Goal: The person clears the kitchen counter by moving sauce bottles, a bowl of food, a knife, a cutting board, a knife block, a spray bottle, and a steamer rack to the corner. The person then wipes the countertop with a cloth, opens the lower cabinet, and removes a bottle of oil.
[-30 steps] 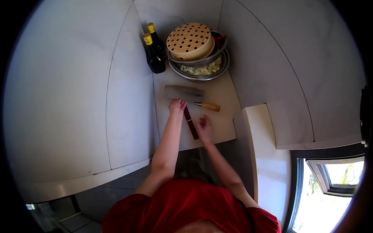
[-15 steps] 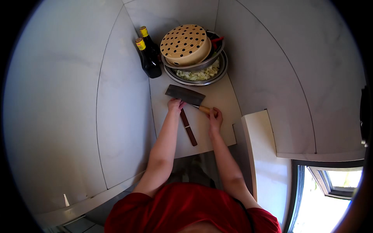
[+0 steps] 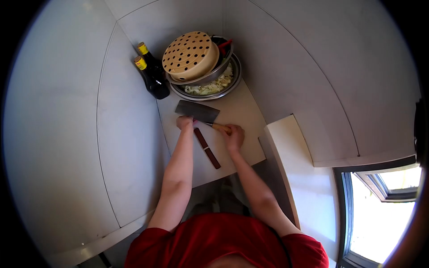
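A cleaver (image 3: pixel 197 110) with a wide dark blade and a light wooden handle lies across the white countertop. My right hand (image 3: pixel 235 136) is closed round the end of its handle. At the blade's near edge, my left hand (image 3: pixel 184 123) has its fingers curled against the cleaver; the fingertips are partly hidden. Just below and between my hands, a slim dark brown stick-like object with a pale band (image 3: pixel 207 148), perhaps a sheathed knife, rests on the counter, apart from both hands.
Behind the cleaver, a metal basin (image 3: pixel 237 82) holds chopped pale green vegetables. Stacked over it are another metal bowl (image 3: pixel 210 78) with something red and an upturned beige perforated basket (image 3: pixel 190 56). Two dark bottles (image 3: pixel 154 82) with yellow caps stand left. Walls close in both sides; a window (image 3: pixel 380 214) is lower right.
The view has shifted, so the counter things appear farther left. My right hand now covers more of the cleaver's handle end. My left hand stays at the blade.
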{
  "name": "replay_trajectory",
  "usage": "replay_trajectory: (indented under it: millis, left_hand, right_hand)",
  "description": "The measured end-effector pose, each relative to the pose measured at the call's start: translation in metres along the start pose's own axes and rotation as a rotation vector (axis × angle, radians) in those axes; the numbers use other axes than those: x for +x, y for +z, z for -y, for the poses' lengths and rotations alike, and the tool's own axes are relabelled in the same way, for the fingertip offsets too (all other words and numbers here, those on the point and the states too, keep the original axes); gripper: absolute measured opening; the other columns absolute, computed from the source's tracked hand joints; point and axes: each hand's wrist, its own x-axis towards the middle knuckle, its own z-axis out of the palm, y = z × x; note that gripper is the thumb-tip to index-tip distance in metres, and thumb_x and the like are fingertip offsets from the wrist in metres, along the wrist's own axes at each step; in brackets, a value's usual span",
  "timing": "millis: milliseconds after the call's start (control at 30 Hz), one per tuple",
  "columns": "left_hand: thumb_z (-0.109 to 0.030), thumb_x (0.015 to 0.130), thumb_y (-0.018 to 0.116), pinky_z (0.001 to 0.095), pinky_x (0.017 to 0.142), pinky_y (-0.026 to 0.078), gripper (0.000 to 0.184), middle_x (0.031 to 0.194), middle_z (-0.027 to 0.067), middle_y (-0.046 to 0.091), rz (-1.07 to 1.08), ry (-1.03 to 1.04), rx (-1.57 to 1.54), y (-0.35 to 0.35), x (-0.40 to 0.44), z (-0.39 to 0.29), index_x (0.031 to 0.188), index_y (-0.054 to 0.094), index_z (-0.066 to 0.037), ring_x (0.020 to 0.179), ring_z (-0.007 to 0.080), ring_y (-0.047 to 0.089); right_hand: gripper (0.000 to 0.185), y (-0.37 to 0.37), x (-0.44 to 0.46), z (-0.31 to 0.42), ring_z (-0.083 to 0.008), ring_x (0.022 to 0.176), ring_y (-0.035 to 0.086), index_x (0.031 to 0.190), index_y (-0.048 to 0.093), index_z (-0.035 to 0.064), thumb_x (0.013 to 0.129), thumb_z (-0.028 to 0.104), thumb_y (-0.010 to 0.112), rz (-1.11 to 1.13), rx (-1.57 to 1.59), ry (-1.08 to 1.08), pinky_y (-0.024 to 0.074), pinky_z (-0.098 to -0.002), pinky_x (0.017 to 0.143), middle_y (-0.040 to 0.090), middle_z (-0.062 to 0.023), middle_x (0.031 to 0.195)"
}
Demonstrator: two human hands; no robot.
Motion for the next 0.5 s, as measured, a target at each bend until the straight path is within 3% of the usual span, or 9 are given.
replay_trajectory:
  millis: [33,167,233,300,333,367,467,500]
  left_hand:
    - [0.01,0.071,0.063,0.0434,0.056,0.059,0.009,0.084,0.0197,0.058,0.017,0.006,0.008,0.0,-0.013,-0.01,0.077,0.055,0.008,0.069,0.0321,0.061]
    - [0.008,0.071,0.063,0.0376,0.055,0.056,0.008,0.081,0.0191,0.062,-0.017,-0.059,-0.096,0.0,-0.041,-0.032,0.078,0.06,0.008,0.067,0.0283,0.063]
    - [0.008,0.071,0.062,0.0372,0.055,0.055,0.01,0.083,0.0185,0.061,-0.036,-0.065,-0.059,0.001,-0.043,-0.023,0.081,0.059,0.008,0.069,0.0274,0.062]
    - [0.007,0.071,0.06,0.0375,0.053,0.051,0.014,0.086,0.0147,0.06,-0.009,0.024,-0.315,0.007,-0.04,-0.011,0.086,0.057,0.006,0.07,0.023,0.059]
    - [0.006,0.072,0.059,0.0369,0.054,0.05,0.016,0.086,0.0123,0.059,-0.053,-0.006,-0.202,0.012,-0.019,0.004,0.087,0.056,0.004,0.071,0.0215,0.058]
    - [0.005,0.072,0.057,0.0364,0.055,0.049,0.017,0.087,0.0099,0.058,-0.093,-0.032,-0.088,0.014,0.0,0.016,0.089,0.055,0.002,0.071,0.0199,0.056]
    - [-0.001,0.075,0.056,0.0323,0.061,0.048,0.019,0.085,0.0072,0.058,-0.064,-0.07,-0.442,0.005,-0.057,0.001,0.094,0.056,-0.003,0.069,0.019,0.055]
    - [-0.003,0.077,0.055,0.031,0.063,0.048,0.019,0.087,0.0073,0.058,0.003,-0.091,-0.494,0.001,-0.097,-0.019,0.096,0.055,-0.003,0.07,0.0191,0.055]
  right_hand:
    - [0.031,-0.002,0.0,0.0,-0.0302,0.088,0.054,0.089,0.064,0.0067,0.067,0.026,0.074,0.003,-0.135,-0.059,0.0425,-0.0397,0.08,0.059,-0.0105,0.092]
    - [0.031,-0.005,-0.002,0.007,-0.0301,0.086,0.052,0.087,0.065,0.0069,0.067,0.028,0.075,-0.065,-0.13,-0.048,0.0415,-0.0392,0.079,0.059,-0.0109,0.091]
    - [0.031,-0.01,-0.003,0.011,-0.0306,0.095,0.051,0.092,0.064,0.0068,0.07,0.028,0.071,0.038,-0.146,-0.011,0.0403,-0.0406,0.084,0.058,-0.0118,0.097]
    - [0.034,-0.008,-0.004,0.008,-0.0312,0.099,0.05,0.096,0.063,0.006,0.071,0.027,0.07,0.029,-0.13,-0.003,0.0396,-0.0408,0.086,0.058,-0.0123,0.101]
    - [0.036,-0.005,-0.009,0.004,-0.0318,0.103,0.049,0.1,0.062,0.0053,0.072,0.027,0.069,0.036,-0.108,-0.015,0.0389,-0.041,0.089,0.057,-0.0128,0.105]
    - [0.039,-0.003,-0.013,-0.002,-0.0329,0.103,0.049,0.105,0.06,0.0044,0.073,0.025,0.068,0.046,-0.014,-0.011,0.0391,-0.0401,0.09,0.057,-0.0137,0.106]
    - [0.041,-0.026,-0.033,-0.004,-0.0298,0.1,0.054,0.113,0.055,0.0035,0.077,0.022,0.064,-0.053,0.31,0.095,0.0418,-0.0352,0.089,0.059,-0.0131,0.107]
    - [0.039,-0.047,-0.049,0.01,-0.026,0.103,0.053,0.114,0.055,0.004,0.08,0.022,0.062,-0.013,0.554,0.276,0.0415,-0.0345,0.09,0.059,-0.0111,0.108]
